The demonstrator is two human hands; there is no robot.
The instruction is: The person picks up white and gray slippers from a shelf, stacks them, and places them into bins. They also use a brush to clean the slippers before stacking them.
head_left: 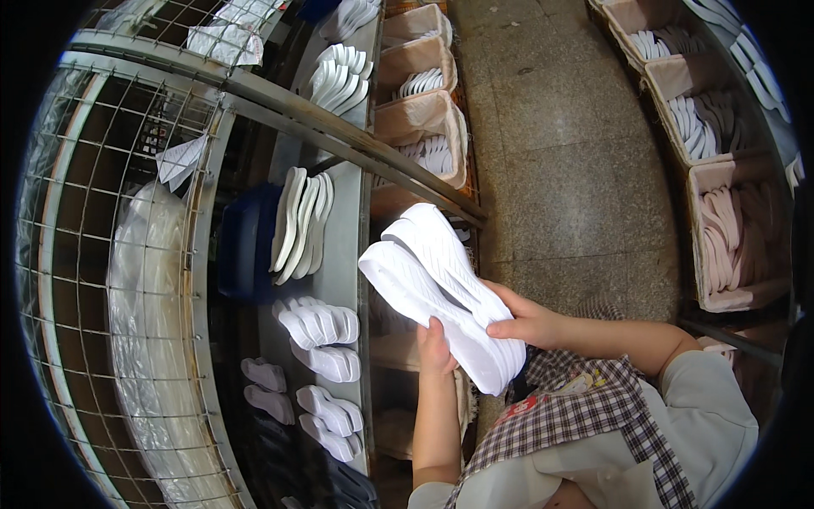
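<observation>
In front of my body I hold a pair of white shoe soles, side by side and tilted up to the left. My left hand grips their left edge, its thumb on the near face. On the other edge, my right hand is closed with its thumb pressed on the right sole; its other fingers are mostly behind. To the left, a metal shelf carries several stacked white soles and, beneath them, more pairs of soles.
Lined baskets of white soles stand beside the shelf. Across the speckled floor aisle, more baskets hold white soles and pink soles. A wire mesh rack with plastic-wrapped goods is at far left. A metal bar crosses above the shelf.
</observation>
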